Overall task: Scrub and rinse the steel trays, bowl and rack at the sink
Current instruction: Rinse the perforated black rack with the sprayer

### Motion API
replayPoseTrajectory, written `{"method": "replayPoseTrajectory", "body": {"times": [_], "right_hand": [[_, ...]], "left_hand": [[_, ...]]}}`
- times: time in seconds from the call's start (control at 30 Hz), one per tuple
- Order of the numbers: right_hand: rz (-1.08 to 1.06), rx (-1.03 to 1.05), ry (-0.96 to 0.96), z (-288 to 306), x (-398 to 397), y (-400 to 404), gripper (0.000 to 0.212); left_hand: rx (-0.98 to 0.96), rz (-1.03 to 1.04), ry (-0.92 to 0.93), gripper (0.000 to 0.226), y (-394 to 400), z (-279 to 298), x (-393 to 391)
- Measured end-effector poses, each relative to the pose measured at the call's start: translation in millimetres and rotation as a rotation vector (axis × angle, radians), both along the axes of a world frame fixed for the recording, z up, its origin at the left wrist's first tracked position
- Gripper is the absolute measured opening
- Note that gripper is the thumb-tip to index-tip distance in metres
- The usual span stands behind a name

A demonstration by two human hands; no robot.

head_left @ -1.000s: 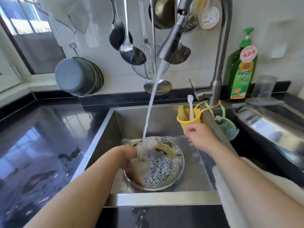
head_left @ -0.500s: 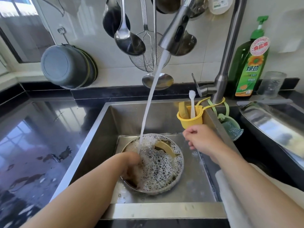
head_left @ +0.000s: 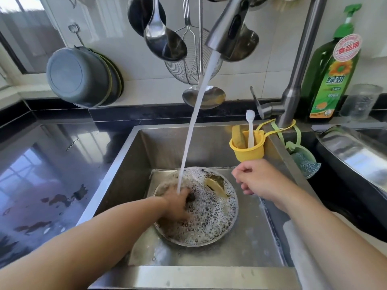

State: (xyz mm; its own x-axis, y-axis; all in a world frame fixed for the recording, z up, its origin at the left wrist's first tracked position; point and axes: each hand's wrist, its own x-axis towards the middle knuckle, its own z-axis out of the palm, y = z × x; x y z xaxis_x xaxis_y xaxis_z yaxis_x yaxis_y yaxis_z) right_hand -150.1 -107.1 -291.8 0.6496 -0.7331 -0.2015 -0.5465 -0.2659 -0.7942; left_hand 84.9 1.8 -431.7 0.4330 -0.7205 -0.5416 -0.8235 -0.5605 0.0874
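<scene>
**Bowl under the tap**

The soapy bowl [head_left: 195, 208] is seen low in the middle, inside the sink [head_left: 125, 164]. The left hand [head_left: 178, 203] is dipped in it, grip hidden by foam. The right hand [head_left: 258, 177] is held just beside it, loosely curled, empty.

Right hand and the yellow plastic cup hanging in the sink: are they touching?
Apart. The head view shows the right hand loosely curled below the yellow plastic cup, with a strip of steel sink wall visible between them.
</scene>
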Motion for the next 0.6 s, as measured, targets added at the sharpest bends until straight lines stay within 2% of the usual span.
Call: {"method": "replayPoseTrajectory", "body": {"times": [0.07,0.2,0.3,0.37,0.5,0.6], "right_hand": [[0.005,0.008,-0.004,0.0,1.0,-0.5,0.018],[0.014,0.01,0.011,-1.1,0.9,-0.7,0.017],[0.019,0.014,0.015,-2.0,0.3,1.3,0.018],[0.025,0.009,0.02,-1.5,-0.2,2.3,0.017],[0.039,0.009,0.016,-1.4,0.0,0.0,0.016],[0.052,-0.002,0.026,-2.7,0.5,0.0,0.016]], "left_hand": [[-0.015,-0.083,-0.042,0.106,-0.3,-3.4,-3.0],[-0.056,-0.125,0.054,0.1,-3.0,-2.8,-18.0],[-0.105,0.096,0.162,0.105,-10.8,0.3,-15.2],[-0.135,0.249,0.217,0.1,-15.6,0.9,-16.1],[-0.079,0.304,0.193,0.08,-19.1,5.1,-25.2],[-0.052,0.405,0.344,0.076,-19.0,2.7,-17.0]]}}
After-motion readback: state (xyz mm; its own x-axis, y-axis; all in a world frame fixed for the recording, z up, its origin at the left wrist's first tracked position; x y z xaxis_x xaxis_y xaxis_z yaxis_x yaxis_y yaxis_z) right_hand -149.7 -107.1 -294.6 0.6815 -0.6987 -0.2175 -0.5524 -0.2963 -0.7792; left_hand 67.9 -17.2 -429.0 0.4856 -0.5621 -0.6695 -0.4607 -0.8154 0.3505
